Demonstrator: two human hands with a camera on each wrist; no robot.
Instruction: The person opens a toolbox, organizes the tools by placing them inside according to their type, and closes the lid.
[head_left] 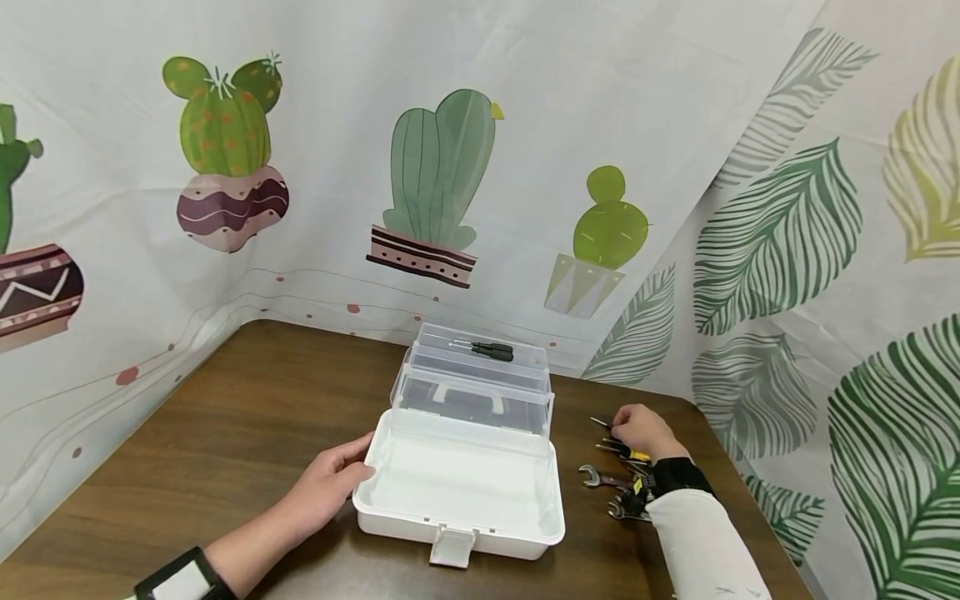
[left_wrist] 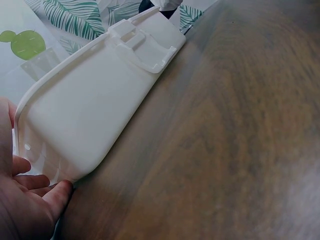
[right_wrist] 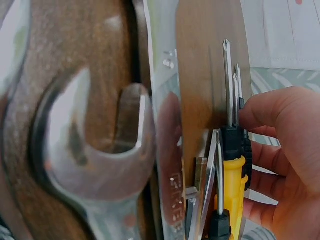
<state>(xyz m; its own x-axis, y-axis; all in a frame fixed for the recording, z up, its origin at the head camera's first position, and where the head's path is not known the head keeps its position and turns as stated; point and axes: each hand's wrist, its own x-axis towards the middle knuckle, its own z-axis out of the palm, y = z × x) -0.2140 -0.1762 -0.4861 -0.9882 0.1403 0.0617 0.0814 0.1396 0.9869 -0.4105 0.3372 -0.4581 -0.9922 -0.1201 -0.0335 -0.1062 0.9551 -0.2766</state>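
A white toolbox [head_left: 390, 521] stands with its clear lid [head_left: 450, 408] folded back. My left hand [head_left: 330, 483] grips its left side, with the thumb at the rim; in the left wrist view, the fingers [left_wrist: 57, 197] lie against the corner and lower edge. Two black-handled screwdrivers [head_left: 492, 352] lie on the clear upper part. Right of the box, my right hand [head_left: 647, 432] pinches a slim screwdriver [head_left: 599, 422], its shaft pointing left. Beside those fingers is a yellow-and-black screwdriver [right_wrist: 233, 185]. Most of the held screwdriver's handle is hidden by the hand.
An open-end wrench [head_left: 591, 476] and other metal tools [head_left: 617, 508] lie on the wooden table [head_left: 225, 417] near my right wrist. A white front latch [head_left: 453, 547] hangs down from the box. Patterned cloth [head_left: 322, 167] hangs behind and at the right.
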